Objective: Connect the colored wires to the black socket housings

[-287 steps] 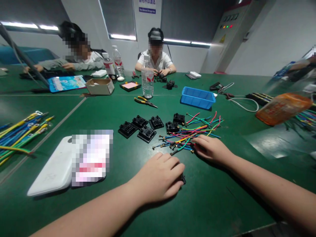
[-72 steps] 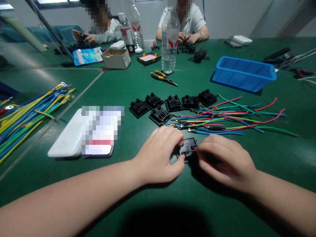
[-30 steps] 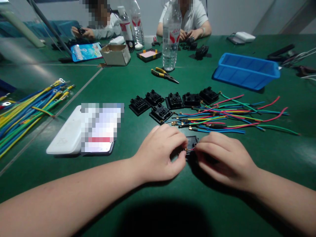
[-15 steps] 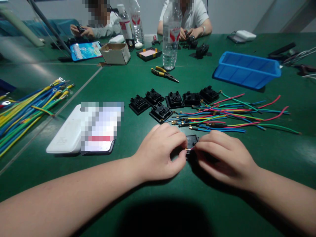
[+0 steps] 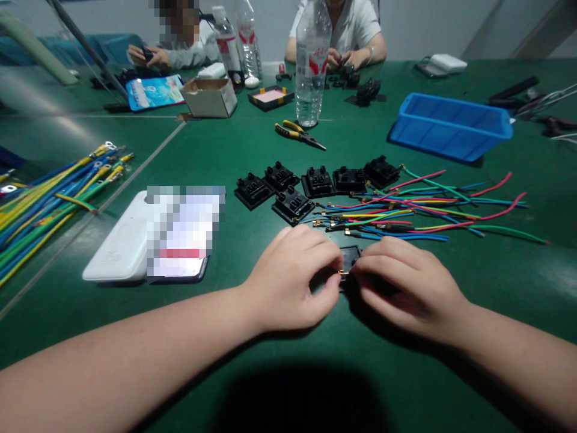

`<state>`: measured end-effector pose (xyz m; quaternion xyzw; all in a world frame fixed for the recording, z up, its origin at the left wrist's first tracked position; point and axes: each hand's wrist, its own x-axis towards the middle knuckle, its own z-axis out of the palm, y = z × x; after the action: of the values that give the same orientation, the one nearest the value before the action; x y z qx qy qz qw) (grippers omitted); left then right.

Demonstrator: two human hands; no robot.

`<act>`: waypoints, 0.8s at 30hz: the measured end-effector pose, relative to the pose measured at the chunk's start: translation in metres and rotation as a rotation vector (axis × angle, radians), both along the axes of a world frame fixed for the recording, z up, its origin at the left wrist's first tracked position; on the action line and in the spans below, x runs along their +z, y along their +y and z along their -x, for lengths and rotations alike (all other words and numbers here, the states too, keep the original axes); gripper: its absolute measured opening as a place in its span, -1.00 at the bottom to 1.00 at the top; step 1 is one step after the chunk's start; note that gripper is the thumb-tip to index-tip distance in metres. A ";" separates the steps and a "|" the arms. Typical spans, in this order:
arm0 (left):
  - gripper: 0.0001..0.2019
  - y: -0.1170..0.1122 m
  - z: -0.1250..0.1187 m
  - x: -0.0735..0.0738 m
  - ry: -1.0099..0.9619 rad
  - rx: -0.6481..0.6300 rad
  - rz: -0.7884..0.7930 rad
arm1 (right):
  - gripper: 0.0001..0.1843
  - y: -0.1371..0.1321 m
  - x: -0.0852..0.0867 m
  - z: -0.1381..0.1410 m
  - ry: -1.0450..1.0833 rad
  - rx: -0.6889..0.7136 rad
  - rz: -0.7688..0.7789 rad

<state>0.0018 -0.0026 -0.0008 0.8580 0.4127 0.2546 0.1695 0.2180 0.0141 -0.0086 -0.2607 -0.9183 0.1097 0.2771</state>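
From my seat far off, the head camera is the one view on my screen, and here we are — both hands working over the green table [image 5: 225, 150]! The left hand [image 5: 297, 282] has its thumb and forefinger curled in on the left edge of a black housing [image 5: 350, 258], holding it down on the table. In comes the right hand [image 5: 410, 282] from the other side, fingers bunched and pinched narrow on a thin wire whose brass end [image 5: 341, 272] shows between the two sets of fingertips, over the housing; just how it seats there, I cannot tell.

What a change from the earliest frame: back then the right hand was in among the loose wires [image 5: 433, 227], with the left covering the part alone. Now they meet! Against a second ago the shift is slight — the right fingertips sit a shade closer to the left, and less of the wire shows.

Just beyond the hands, six other housings [image 5: 293, 204] lie grouped, and the loose wires spread off to the right. Farther off rest the yellow-handled pliers [image 5: 300, 135], with the blue bin [image 5: 437, 139] at far right. On the left, the white power bank [image 5: 119, 240] lies beside a phone [image 5: 189, 228]. Across the table, a co-worker in white [image 5: 356, 30] keeps both hands together.
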 end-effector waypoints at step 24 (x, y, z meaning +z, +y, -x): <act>-0.91 0.000 0.000 0.000 0.001 0.010 -0.030 | -0.83 0.000 0.001 0.002 0.003 -0.016 0.005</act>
<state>0.0019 -0.0025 -0.0006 0.8583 0.4133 0.2615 0.1550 0.2163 0.0141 -0.0075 -0.2687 -0.9154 0.1099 0.2788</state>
